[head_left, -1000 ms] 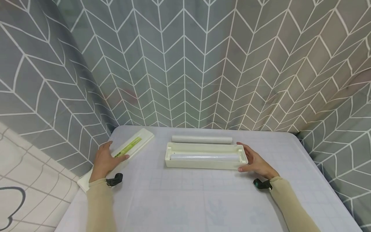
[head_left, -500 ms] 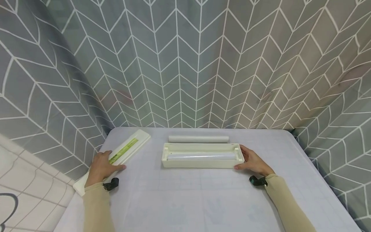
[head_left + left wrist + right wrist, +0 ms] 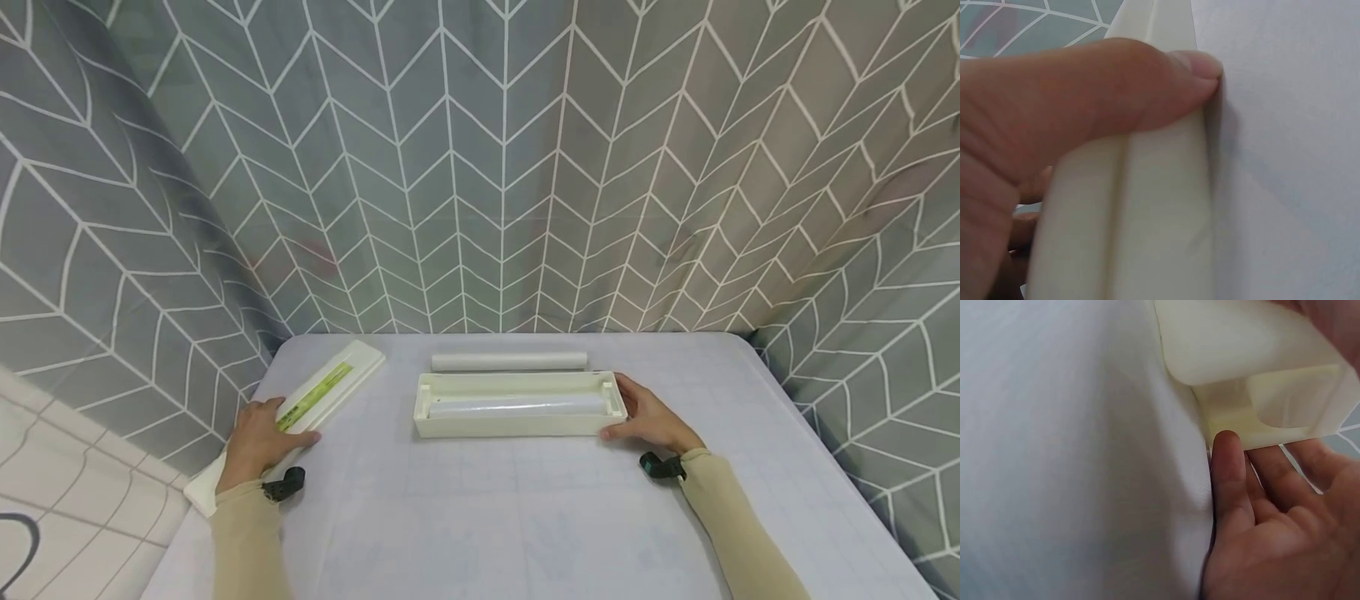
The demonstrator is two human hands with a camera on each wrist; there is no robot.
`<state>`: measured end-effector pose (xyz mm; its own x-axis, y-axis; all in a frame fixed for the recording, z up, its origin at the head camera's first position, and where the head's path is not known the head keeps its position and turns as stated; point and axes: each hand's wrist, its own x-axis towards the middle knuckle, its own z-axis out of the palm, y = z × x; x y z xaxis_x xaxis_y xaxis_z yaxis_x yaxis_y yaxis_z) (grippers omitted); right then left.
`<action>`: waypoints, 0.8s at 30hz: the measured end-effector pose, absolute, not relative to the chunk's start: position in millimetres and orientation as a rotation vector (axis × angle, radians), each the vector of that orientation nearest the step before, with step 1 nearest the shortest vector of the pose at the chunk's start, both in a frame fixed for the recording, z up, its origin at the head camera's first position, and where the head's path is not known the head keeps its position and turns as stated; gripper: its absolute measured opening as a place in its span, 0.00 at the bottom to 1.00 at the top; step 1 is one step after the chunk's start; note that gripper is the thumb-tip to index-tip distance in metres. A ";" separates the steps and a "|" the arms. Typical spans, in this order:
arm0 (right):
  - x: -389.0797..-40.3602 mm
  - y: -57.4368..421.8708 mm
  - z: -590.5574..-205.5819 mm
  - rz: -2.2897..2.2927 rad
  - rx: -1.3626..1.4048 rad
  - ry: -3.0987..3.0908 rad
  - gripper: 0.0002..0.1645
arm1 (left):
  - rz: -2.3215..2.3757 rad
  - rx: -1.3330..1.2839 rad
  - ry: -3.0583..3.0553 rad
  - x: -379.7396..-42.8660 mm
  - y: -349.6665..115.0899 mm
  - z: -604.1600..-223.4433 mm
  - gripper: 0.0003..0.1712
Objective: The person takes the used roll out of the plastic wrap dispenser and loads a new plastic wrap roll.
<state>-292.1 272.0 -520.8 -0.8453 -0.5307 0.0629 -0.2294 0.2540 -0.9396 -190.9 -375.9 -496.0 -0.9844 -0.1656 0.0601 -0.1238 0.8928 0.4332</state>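
Note:
My left hand [image 3: 257, 442] grips a long off-white lid [image 3: 362, 360] with a green label, which lies slanted at the table's left. In the left wrist view the thumb [image 3: 1166, 81] crosses the lid's surface to its edge, with the other fingers on the opposite side. At the right end of an open cream box [image 3: 480, 427], my right hand [image 3: 656, 421] holds on, thumb at the front corner and fingers behind. Inside the box lies a shiny roll of what looks like cling film [image 3: 517, 406]. The right wrist view shows the box's hollow end [image 3: 1229, 403] against the fingers.
A second white roll [image 3: 510, 362] lies just behind the box, parallel to it. A pale cloth covers the table [image 3: 465, 517]. Grey patterned curtains [image 3: 480, 167] hang close at the back and sides, with a white checked cloth [image 3: 82, 467] at the left.
The head view has shifted slightly, so everything sits a little further left in it. Both hands keep their holds on the lid and the box.

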 end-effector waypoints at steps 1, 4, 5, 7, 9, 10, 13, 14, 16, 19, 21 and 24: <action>-291.1 272.3 -521.5 -1.629 -0.712 2.258 0.63 | -0.669 0.231 -2.966 -190.5 -375.4 -496.2 0.60; -288.4 273.0 -523.6 -1.646 -0.711 2.256 0.64 | -0.683 0.252 -2.971 -189.4 -374.0 -496.6 0.60; -288.0 273.2 -524.3 -1.649 -0.709 2.267 0.63 | -0.684 0.259 -2.970 -189.2 -373.7 -496.8 0.60; -287.8 273.2 -525.1 -1.646 -0.707 2.293 0.61 | -0.685 0.268 -2.961 -188.6 -373.4 -497.2 0.60; -288.2 272.7 -525.1 -1.638 -0.700 2.319 0.60 | -0.686 0.270 -2.947 -188.0 -373.9 -497.7 0.59; -288.7 272.3 -525.0 -1.632 -0.701 2.333 0.60 | -0.685 0.268 -2.943 -187.8 -374.4 -497.8 0.58; -290.9 270.9 -524.7 -1.614 -0.703 2.360 0.60 | -0.681 0.268 -2.940 -186.2 -376.1 -497.3 0.57; -291.6 270.6 -524.8 -1.611 -0.700 2.368 0.60 | -0.680 0.270 -2.938 -185.5 -376.6 -496.5 0.57; -292.9 270.0 -525.0 -1.609 -0.697 2.372 0.60 | -0.673 0.276 -2.935 -184.2 -377.4 -494.8 0.57; -293.5 269.7 -524.9 -1.624 -0.682 2.365 0.61 | -0.675 0.281 -2.914 -182.3 -376.9 -488.8 0.56; -293.5 269.7 -524.8 -1.637 -0.679 2.355 0.61 | -0.672 0.267 -2.898 -182.1 -375.8 -482.4 0.56; -293.6 268.2 -523.7 -1.656 -0.679 2.335 0.60 | -0.666 0.211 -2.851 -181.2 -373.0 -471.1 0.55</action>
